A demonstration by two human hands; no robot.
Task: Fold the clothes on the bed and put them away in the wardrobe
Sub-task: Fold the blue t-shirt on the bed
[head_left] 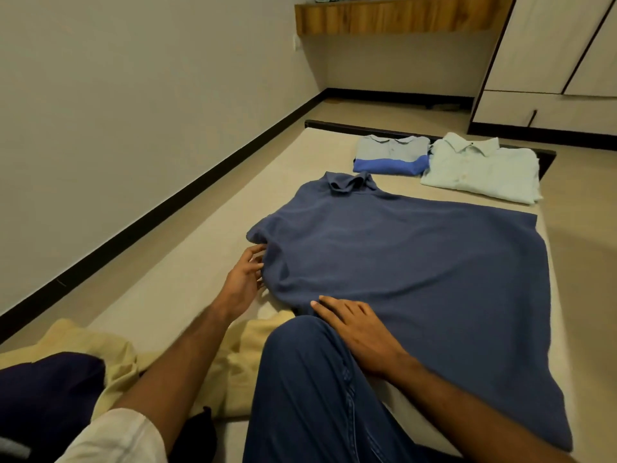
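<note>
Lying face down on the bed (187, 262), the navy polo shirt (417, 279) awaits folding. The left hand (245, 280), fingers loose, touches the sleeve edge; the right hand (359, 329) presses flat, gripping nothing. Judgement: smooth wrinkles first, then fold the sleeve inward squarely.

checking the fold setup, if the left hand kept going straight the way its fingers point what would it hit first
Most likely the short sleeve of the dark blue polo shirt: the left hand has its fingertips right at that sleeve edge. Depth is hard to judge, so they may already touch it.
</note>
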